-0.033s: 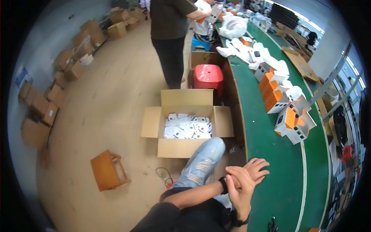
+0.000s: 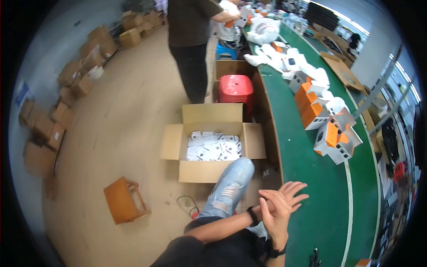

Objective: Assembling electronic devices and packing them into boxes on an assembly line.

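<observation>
My left hand (image 2: 292, 192) rests on the near edge of the green-topped table (image 2: 311, 196), fingers stretched out and spread, holding nothing. A dark band (image 2: 254, 216) circles that wrist. In front of it is my right hand (image 2: 276, 218), raised, its fingers loosely bent and the thumb apart, with nothing visible between them. Whether it touches the left hand cannot be told. Further along the table stand open white-and-orange boxes (image 2: 327, 138). On the floor beyond my knee is an open cardboard carton (image 2: 200, 171) with many small white printed pieces (image 2: 213, 147).
A small wooden stool (image 2: 124, 200) stands on the floor at left, a red plastic stool (image 2: 235, 86) behind the carton. A person (image 2: 189, 44) stands by the table's far part, near white plastic bags (image 2: 264, 31). Cartons (image 2: 44, 118) line the left wall. Dark cables (image 2: 315, 257) lie near me.
The view has shifted slightly. My left fingers are spread a little wider, and my right fingers look slightly changed in bend. Nothing has been picked up or put down.
</observation>
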`<state>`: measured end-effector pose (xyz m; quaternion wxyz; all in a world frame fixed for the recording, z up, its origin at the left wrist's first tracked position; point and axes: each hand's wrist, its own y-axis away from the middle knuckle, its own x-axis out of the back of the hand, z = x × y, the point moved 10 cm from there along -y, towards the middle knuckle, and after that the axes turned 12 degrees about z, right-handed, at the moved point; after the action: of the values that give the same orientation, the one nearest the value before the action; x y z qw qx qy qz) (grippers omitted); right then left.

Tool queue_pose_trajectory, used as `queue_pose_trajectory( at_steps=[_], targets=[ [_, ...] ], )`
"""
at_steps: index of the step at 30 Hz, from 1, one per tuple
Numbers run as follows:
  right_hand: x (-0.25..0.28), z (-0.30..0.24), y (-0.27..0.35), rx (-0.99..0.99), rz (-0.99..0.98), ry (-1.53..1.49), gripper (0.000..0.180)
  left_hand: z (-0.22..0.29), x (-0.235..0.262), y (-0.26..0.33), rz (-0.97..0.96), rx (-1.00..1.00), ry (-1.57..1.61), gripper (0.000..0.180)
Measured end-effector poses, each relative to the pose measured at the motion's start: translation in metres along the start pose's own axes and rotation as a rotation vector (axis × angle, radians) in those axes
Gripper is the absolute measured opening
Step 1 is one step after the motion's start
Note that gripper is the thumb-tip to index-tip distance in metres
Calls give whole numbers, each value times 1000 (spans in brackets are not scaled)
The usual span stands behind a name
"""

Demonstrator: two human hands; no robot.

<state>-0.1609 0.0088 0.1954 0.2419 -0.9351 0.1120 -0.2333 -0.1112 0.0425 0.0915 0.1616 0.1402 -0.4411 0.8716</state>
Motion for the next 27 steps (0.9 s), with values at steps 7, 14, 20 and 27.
queue_pose_trajectory(
  at_steps=[7, 14, 20, 27],
  targets=[
    [-119, 79, 18, -45, -385, 112, 18, -54, 157, 176, -25, 523, -307, 55],
    [-200, 286, 3, -318, -220, 367, 22, -109, 231, 209, -30, 653, -530, 43],
    [-153, 571, 0, -717, -22, 929, 39, -133, 220, 266, 179, 1023, -525, 37],
    [-74, 794, 111, -222, -957, 1459, 44, -137, 215, 317, 174, 1195, -536, 40]
  ],
)
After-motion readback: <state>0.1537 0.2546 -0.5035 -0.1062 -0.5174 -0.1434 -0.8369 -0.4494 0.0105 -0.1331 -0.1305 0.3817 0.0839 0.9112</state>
